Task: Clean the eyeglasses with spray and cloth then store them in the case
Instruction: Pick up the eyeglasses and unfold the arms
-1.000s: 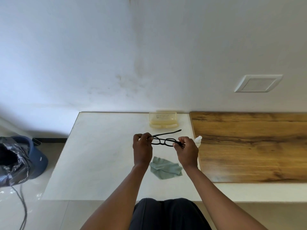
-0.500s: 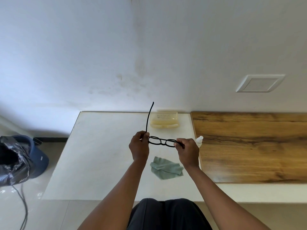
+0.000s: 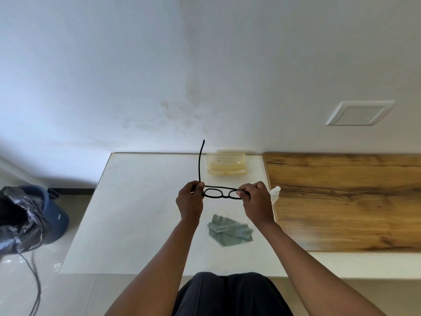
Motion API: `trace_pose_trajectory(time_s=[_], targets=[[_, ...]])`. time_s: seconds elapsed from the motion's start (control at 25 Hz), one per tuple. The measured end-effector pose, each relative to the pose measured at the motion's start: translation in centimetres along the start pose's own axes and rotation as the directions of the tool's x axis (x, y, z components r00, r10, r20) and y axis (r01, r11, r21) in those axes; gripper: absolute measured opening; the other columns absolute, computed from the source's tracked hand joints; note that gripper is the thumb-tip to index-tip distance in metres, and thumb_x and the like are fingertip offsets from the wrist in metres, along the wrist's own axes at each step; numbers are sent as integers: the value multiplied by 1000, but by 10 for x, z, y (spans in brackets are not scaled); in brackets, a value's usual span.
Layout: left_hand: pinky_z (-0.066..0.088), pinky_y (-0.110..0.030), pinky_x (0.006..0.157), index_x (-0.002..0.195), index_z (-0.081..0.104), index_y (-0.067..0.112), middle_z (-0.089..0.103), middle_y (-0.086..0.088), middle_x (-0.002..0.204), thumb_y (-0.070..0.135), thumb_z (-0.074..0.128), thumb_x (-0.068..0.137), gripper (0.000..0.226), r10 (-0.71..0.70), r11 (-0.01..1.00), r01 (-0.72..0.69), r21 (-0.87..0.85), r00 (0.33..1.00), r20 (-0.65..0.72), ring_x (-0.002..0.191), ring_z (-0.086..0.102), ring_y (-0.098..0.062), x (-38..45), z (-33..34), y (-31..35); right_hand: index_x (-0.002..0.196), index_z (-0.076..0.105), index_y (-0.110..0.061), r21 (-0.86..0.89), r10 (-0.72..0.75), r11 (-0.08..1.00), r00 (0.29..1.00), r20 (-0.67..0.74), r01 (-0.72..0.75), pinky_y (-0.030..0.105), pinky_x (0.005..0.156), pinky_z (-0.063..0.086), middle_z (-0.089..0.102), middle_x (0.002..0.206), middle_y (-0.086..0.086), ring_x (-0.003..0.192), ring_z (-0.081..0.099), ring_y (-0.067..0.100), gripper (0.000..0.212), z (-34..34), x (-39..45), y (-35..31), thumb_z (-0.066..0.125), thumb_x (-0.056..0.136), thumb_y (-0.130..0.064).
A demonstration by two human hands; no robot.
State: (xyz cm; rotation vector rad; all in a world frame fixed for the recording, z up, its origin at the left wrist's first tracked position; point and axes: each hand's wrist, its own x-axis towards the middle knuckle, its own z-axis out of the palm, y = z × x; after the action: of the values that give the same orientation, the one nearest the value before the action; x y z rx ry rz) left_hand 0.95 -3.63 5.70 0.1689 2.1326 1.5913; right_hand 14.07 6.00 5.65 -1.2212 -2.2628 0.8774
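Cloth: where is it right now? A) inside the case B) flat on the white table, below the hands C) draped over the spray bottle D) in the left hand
B: the cloth lies on the white table, untouched, while the left hand and right hand hold the glasses above it.

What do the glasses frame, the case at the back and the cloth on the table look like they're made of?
The eyeglasses, held at each end by the left hand and right hand, look like matte black plastic: thick rims, no metallic glint. The case seems translucent yellowish hard plastic, as light passes through it. The cloth looks like soft grey-green microfibre, creased, with zigzag edges.
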Motion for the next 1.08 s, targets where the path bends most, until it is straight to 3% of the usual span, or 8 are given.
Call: trace_pose_trajectory(time_s=[0.16, 0.24, 0.48, 0.6, 0.68, 0.76, 0.84, 1.08], targets=[[47, -29, 77, 78, 64, 16, 63, -3, 65, 20, 61, 87, 11, -29, 999, 29, -20, 1000, 8, 75, 64, -25, 1, 1, 2, 91, 67, -4, 9, 18, 1000, 998, -64, -17, 15, 64, 26, 58, 89, 19, 79, 47, 17, 13, 1, 4, -2, 60, 88, -15], [46, -29, 76, 77, 64, 17, 63, -4, 66, 20, 61, 87, 11, -36, 999, 36, -20, 999, 5, 76, 63, -25, 1, 0, 2, 89, 65, -2, 20, 53, 999, 993, -107, -51, 19, 62, 23, 61, 86, 20, 81, 51, 24, 15, 1, 5, -3, 58, 90, -15], [51, -37, 83, 71, 62, 19, 62, -3, 63, 18, 61, 88, 17, -90, 994, 91, -54, 996, 15, 73, 60, -23, 0, -5, -4, 89, 60, 4, 108, 194, 978, 972, -135, -180, 28, 70, 32, 67, 86, 20, 85, 60, 33, 21, -2, 11, -2, 54, 92, -16], [54, -35, 83, 76, 63, 15, 62, -4, 65, 17, 61, 88, 13, -129, 984, 132, -122, 991, 36, 69, 59, -20, -1, -4, -2, 88, 60, 3, 131, 219, 971, 966, -141, -201, 24, 69, 24, 68, 86, 18, 83, 61, 33, 22, -5, 11, -3, 54, 92, -17], [54, -33, 81, 82, 63, 11, 61, -5, 69, 17, 61, 89, 10, -152, 966, 167, -197, 984, 91, 72, 58, -19, -1, -5, 0, 89, 60, 1, 195, 263, 951, 958, -117, -238, 27, 73, 35, 69, 85, 17, 81, 63, 33, 22, -8, 12, -3, 54, 92, -20], [52, -32, 81, 82, 61, 10, 61, -5, 73, 17, 60, 89, 10, -157, 945, 202, -259, 971, 183, 74, 59, -17, 0, -7, 5, 87, 60, -4, 280, 324, 914, 943, -69, -294, 37, 77, 50, 67, 77, 13, 77, 65, 34, 20, -12, 16, -4, 54, 91, -23], [51, -29, 80, 81, 59, 12, 63, -4, 74, 17, 61, 88, 9, -144, 923, 228, -311, 951, 272, 72, 61, -14, 0, -11, 12, 78, 58, -10, 361, 385, 864, 922, -28, -350, 44, 75, 54, 61, 64, 4, 65, 63, 28, 19, -18, 20, -4, 56, 90, -24], [54, -27, 73, 99, 61, 22, 69, 1, 73, 17, 63, 86, 14, -61, 813, 325, -483, 873, 484, 73, 65, -16, -1, -23, 27, 64, 57, -11, 621, 534, 614, 836, 127, -487, 26, 47, 50, 57, 61, 4, 50, 52, 16, 23, -39, 31, -9, 67, 83, -19]])
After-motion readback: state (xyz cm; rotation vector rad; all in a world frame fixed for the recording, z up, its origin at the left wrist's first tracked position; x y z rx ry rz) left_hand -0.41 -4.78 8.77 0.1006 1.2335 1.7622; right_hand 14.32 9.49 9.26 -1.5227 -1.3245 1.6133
